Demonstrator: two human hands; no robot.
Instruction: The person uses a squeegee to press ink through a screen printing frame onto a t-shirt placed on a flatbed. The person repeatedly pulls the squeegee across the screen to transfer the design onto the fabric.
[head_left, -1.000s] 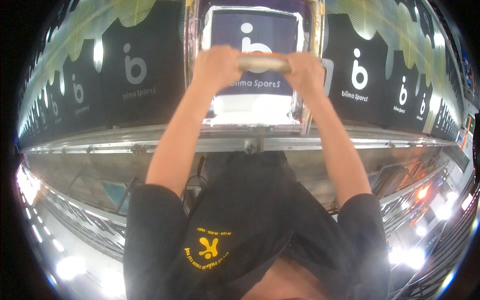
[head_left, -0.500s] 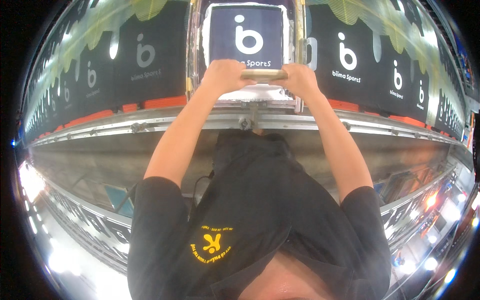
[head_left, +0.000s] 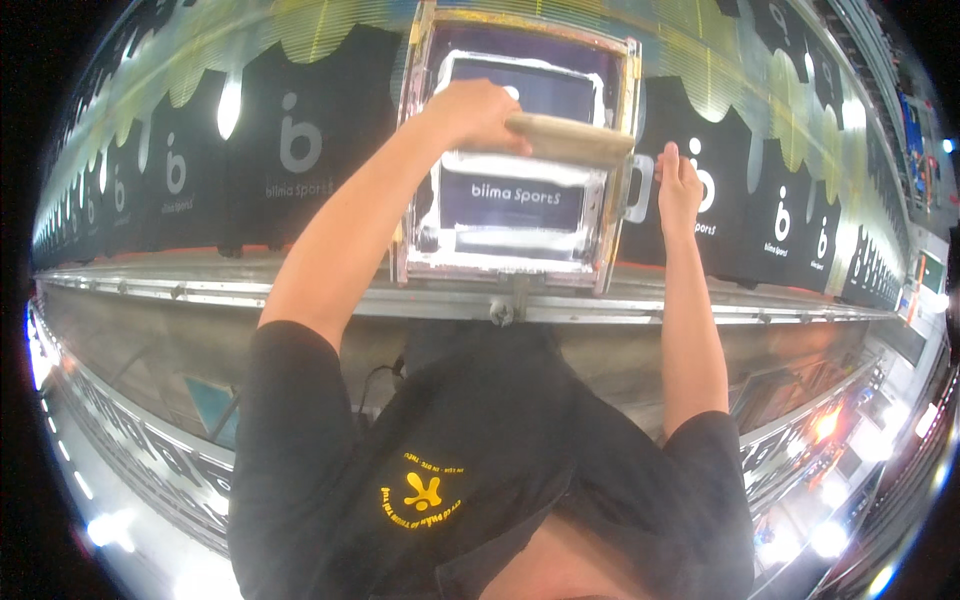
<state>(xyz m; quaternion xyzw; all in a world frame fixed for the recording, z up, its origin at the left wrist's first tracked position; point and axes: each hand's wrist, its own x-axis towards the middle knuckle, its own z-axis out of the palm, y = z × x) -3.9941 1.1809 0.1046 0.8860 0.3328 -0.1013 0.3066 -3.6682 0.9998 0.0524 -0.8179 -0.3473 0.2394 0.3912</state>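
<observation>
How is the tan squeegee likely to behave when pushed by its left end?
The tan squeegee looks stiff, with straight edges. With the left hand at one end only, it may swivel. White ink near it could make sliding easy.

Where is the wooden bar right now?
In the head view, upper middle, the wooden bar is over the frame, its left end in the left hand, its right end near the frame's right edge, short of the right hand.

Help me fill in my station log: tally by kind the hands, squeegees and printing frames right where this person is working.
Hands: 2 (left hand, right hand)
Squeegee: 1
Frame: 1
Total: 4
</observation>
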